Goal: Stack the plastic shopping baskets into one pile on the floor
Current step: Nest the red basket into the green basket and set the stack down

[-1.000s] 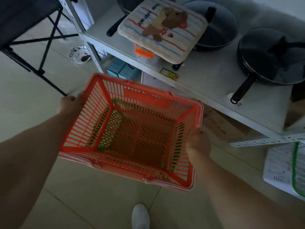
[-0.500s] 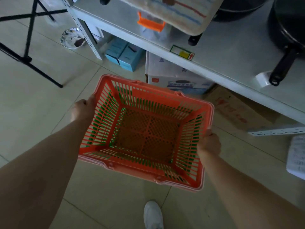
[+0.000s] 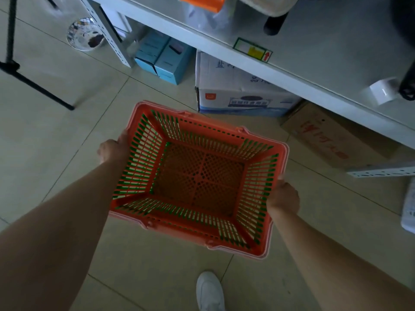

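Here the person holds an orange basket (image 3: 198, 182) w/ both hands over the tiled floor (image 3: 56, 131); green shows thru its slats, so a 2nd basket seems nested under it; left hand (image 3: 113, 149) clamped on the left rim, right hand (image 3: 283, 197) clamped on the right rim; a white shoe (image 3: 210, 290) below; cardboard boxes (image 3: 238, 95) sit under a metal shelf (image 3: 314, 55) just beyond.

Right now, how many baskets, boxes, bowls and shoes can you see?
Baskets: 2, an orange basket nested in a green basket that shows through the slats, held by the left hand and right hand.
Boxes: 4, two blue boxes, a white box and a brown box.
Bowls: 1, the bowl.
Shoes: 1, the white shoe.
Total: 8.
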The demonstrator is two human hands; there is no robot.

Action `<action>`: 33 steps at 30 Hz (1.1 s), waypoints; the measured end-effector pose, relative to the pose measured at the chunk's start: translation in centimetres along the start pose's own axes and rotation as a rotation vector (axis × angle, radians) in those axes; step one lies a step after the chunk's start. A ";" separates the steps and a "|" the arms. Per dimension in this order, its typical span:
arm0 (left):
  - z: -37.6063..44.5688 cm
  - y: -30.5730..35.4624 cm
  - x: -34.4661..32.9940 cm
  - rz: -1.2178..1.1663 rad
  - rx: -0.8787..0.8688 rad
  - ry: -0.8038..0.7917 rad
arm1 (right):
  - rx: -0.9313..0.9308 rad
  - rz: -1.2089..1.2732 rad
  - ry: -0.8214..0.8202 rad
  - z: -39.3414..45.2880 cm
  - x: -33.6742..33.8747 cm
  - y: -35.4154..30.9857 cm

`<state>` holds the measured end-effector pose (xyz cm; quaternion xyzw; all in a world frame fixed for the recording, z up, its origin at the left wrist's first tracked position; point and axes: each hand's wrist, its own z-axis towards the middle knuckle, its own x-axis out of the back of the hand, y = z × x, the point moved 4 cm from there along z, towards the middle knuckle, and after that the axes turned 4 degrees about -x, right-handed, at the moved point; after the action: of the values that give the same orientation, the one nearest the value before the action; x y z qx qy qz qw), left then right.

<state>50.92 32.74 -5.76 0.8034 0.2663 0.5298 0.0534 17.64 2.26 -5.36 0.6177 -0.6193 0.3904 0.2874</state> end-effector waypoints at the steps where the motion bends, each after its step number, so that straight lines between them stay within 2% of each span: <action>1: 0.3 -0.1 -0.3 0.004 0.007 -0.004 | 0.011 -0.017 0.006 0.1 -0.2 0.1; 4: -0.1 0.3 -0.8 0.033 0.012 -0.012 | -0.031 0.028 0.048 0.2 -0.9 0.5; 9: 0.0 -0.5 -1.6 0.018 -0.023 0.033 | -0.237 0.243 0.080 0.0 -3.3 0.8; 11: 0.0 -0.8 -1.9 -0.024 -0.013 0.022 | -0.253 0.283 0.060 0.1 -3.6 0.9; 16: -0.4 -0.9 -2.3 0.053 -0.004 -0.051 | -0.232 0.303 0.000 0.8 -3.6 1.2; 23: -3.0 -1.1 -2.4 0.102 -0.043 -0.020 | -0.228 0.367 -0.048 2.2 -2.8 2.6; 26: -4.3 -0.7 -2.1 0.038 -0.040 -0.012 | -0.247 0.427 -0.101 2.9 -2.4 3.5; 33: -9.7 0.7 -5.0 0.000 -0.010 -0.083 | -0.271 0.416 -0.138 5.8 -0.1 8.5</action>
<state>41.19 27.81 -5.43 0.8246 0.2610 0.4973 0.0683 9.93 -3.13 -9.63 0.4583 -0.7977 0.3113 0.2381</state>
